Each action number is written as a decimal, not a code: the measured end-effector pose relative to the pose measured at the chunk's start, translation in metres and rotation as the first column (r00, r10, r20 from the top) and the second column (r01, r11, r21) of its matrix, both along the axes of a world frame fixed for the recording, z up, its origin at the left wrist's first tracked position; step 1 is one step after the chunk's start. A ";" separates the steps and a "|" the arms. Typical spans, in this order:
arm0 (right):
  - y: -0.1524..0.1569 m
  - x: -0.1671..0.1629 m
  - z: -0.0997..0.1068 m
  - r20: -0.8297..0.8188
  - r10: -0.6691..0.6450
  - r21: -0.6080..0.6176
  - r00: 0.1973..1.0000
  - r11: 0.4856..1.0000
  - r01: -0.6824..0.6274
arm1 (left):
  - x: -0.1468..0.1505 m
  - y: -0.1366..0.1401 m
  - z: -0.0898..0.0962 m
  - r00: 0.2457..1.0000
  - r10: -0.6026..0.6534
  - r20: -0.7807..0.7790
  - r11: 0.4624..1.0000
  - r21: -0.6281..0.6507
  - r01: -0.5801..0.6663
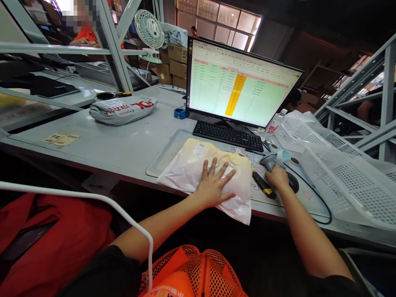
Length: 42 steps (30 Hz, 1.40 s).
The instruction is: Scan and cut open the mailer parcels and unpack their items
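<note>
My left hand (pixel 214 184) lies flat with spread fingers on a white and pale yellow plastic parcel bag (pixel 185 168), which has a small barcode label near its top. The bag rests on a desk mat (pixel 161 159) and hangs a little over the table's front edge. To the right, my right hand (pixel 278 178) is closed around the handle of a grey barcode scanner (pixel 268 161), whose head points to the left. A black and yellow box cutter (pixel 263 185) lies between the bag and my right hand. Just beside that hand is a black mouse (pixel 292 182).
A monitor (pixel 210 82) showing a spreadsheet stands behind a black keyboard (pixel 227 135). White perforated baskets (pixel 346 177) fill the right side. On the left lie a grey express parcel (pixel 123 110) and blue tape (pixel 180 113). A white cable (pixel 123 218) crosses the lower left.
</note>
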State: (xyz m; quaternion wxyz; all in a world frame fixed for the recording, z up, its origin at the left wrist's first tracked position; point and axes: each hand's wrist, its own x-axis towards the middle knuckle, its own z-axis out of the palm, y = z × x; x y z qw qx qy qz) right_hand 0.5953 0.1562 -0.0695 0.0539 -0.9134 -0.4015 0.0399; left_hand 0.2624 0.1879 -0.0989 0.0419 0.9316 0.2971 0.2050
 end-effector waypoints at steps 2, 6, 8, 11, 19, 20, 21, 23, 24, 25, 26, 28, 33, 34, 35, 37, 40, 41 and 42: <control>0.004 -0.001 0.006 -0.022 -0.009 0.045 1.000 0.999 0.010 | -0.005 -0.006 -0.009 0.999 -0.045 -0.008 0.998 0.038 0.045; 0.011 0.002 0.049 -0.129 0.061 0.141 0.990 0.989 -0.042 | -0.018 -0.011 -0.013 0.989 -0.141 -0.051 0.987 0.076 0.145; 0.013 0.002 0.086 -0.196 0.128 0.158 0.972 0.983 -0.097 | -0.022 -0.012 -0.014 0.983 -0.175 -0.056 0.981 0.069 0.179; 0.015 -0.012 0.149 -0.381 0.298 0.187 0.875 0.952 -0.243 | -0.025 -0.011 -0.014 0.975 -0.216 -0.054 0.975 0.048 0.219; 0.035 -0.115 0.226 -0.408 0.655 0.118 0.636 0.729 -0.674 | -0.028 -0.011 -0.010 0.969 -0.244 -0.023 0.970 -0.022 0.244; 0.038 -0.125 0.225 -0.391 0.663 0.076 0.639 0.715 -0.695 | -0.028 -0.011 -0.010 0.970 -0.244 -0.015 0.969 -0.028 0.244; 0.041 -0.133 0.223 -0.379 0.677 0.044 0.631 0.694 -0.719 | -0.028 -0.012 -0.010 0.969 -0.245 -0.008 0.969 -0.034 0.245; 0.044 -0.142 0.218 -0.353 0.722 0.020 0.595 0.642 -0.767 | -0.028 -0.012 -0.010 0.968 -0.249 0.000 0.968 -0.044 0.249; 0.045 -0.143 0.216 -0.330 0.743 0.023 0.582 0.623 -0.782 | -0.029 -0.012 -0.010 0.968 -0.251 0.003 0.967 -0.048 0.251; 0.045 -0.141 0.213 -0.299 0.759 0.035 0.578 0.614 -0.788 | -0.029 -0.012 -0.009 0.967 -0.255 0.008 0.966 -0.054 0.255; 0.045 -0.137 0.210 -0.263 0.763 0.052 0.590 0.622 -0.781 | -0.031 -0.011 -0.007 0.965 -0.262 0.009 0.963 -0.063 0.262; 0.043 -0.121 0.200 -0.198 0.743 0.077 0.640 0.662 -0.745 | -0.037 -0.005 -0.001 0.958 -0.288 0.008 0.954 -0.089 0.288; 0.035 -0.057 0.145 -0.060 0.610 0.068 0.790 0.792 -0.606 | -0.075 0.016 0.032 0.931 -0.364 0.034 0.900 -0.246 0.360; 0.032 -0.044 0.128 -0.021 0.571 0.061 0.821 0.820 -0.569 | -0.084 0.018 0.039 0.934 -0.354 0.048 0.893 -0.278 0.353; 0.028 -0.033 0.111 0.013 0.529 0.054 0.849 0.847 -0.529 | -0.093 0.018 0.044 0.941 -0.332 0.061 0.893 -0.302 0.334; 0.021 -0.014 0.075 0.048 0.450 0.044 0.892 0.891 -0.452 | -0.106 0.014 0.050 0.959 -0.278 0.060 0.901 -0.329 0.281; 0.011 0.002 0.026 0.023 0.389 0.047 0.921 0.920 -0.389 | -0.110 0.000 0.042 0.973 -0.228 -0.023 0.922 -0.327 0.208; 0.008 0.005 0.013 0.016 0.385 0.054 0.923 0.921 -0.386 | -0.108 -0.005 0.037 0.977 -0.208 -0.055 0.931 -0.317 0.180; 0.006 0.007 0.004 0.011 0.389 0.068 0.921 0.919 -0.389 | -0.105 -0.009 0.031 0.980 -0.181 -0.080 0.941 -0.302 0.150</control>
